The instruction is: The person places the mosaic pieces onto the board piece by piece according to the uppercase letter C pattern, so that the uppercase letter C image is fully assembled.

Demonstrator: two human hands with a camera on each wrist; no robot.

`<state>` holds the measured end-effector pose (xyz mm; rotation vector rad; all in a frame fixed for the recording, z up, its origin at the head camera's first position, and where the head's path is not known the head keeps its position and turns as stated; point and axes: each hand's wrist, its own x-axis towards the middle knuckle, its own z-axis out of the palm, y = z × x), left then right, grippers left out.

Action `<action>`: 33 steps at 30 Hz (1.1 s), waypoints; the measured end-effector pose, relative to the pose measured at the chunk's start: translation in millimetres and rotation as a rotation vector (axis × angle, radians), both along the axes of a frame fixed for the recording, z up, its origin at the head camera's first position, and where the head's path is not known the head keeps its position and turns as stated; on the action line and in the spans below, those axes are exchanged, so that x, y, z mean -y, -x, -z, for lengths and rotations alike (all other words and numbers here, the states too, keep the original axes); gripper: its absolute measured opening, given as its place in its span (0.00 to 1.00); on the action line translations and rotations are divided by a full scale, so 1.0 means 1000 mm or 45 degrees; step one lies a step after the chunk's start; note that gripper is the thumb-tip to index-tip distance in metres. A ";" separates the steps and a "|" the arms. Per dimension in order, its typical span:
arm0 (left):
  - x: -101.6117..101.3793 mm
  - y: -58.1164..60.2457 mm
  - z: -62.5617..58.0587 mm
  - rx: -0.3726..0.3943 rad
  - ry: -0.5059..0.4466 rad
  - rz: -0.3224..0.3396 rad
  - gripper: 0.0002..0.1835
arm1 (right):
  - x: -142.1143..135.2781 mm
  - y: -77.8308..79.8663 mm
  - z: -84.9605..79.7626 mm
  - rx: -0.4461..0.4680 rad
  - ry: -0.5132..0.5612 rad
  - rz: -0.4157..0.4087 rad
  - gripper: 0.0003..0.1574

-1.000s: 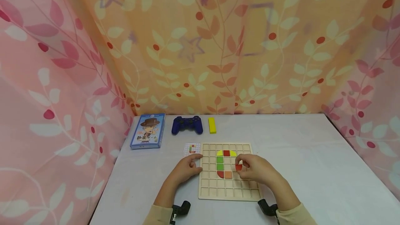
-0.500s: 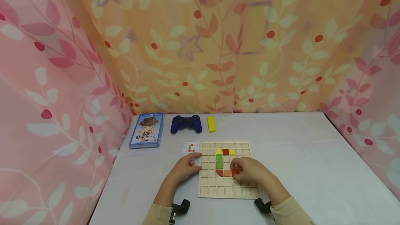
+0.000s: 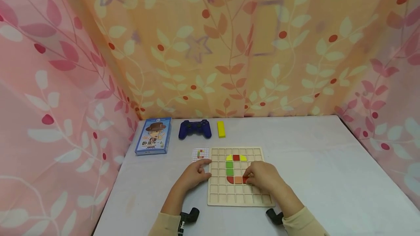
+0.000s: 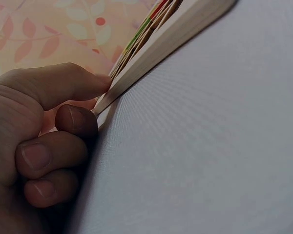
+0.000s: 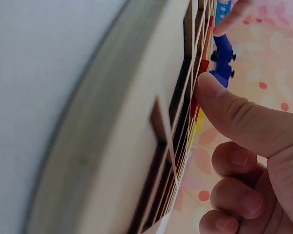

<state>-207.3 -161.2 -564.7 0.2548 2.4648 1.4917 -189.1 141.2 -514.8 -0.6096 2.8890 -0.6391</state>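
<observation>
A wooden grid board [image 3: 241, 200] lies flat on the white table. My right hand [image 3: 266, 176] pinches a red tile [image 3: 244, 180] at the board, beside an orange tile [image 3: 238, 180]; the fingers cover part of it. Left of the orange one sits a rounded red tile [image 3: 230, 180]. Green tiles [image 3: 229, 168] rise above that, topped by a row of yellow [image 3: 243, 158] and red tiles [image 3: 236, 158]. With thumb and forefinger apart, my left hand [image 3: 191, 177] touches the board's left edge; its other fingers curl in the left wrist view.
A small pattern card [image 3: 200, 153] lies by the board's upper left corner. Farther back are a blue game box [image 3: 153, 136], a dark blue game controller [image 3: 195, 129] and a yellow block [image 3: 221, 129]. Floral curtains [image 3: 229, 46] enclose the table.
My right hand has brought the red tile down and left from the board's right part to beside the orange tile. The left hand has stayed at the board's edge.
</observation>
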 end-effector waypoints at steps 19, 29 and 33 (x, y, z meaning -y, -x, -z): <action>-0.005 0.020 -0.007 -0.085 0.160 0.015 0.28 | -0.004 0.020 -0.004 -0.041 -0.112 -0.039 0.09; -0.004 0.017 -0.009 -0.055 0.166 0.007 0.29 | 0.003 0.017 -0.002 -0.094 -0.081 -0.086 0.12; -0.005 0.016 -0.009 -0.060 0.192 0.006 0.29 | 0.004 0.018 -0.002 -0.066 -0.072 -0.072 0.14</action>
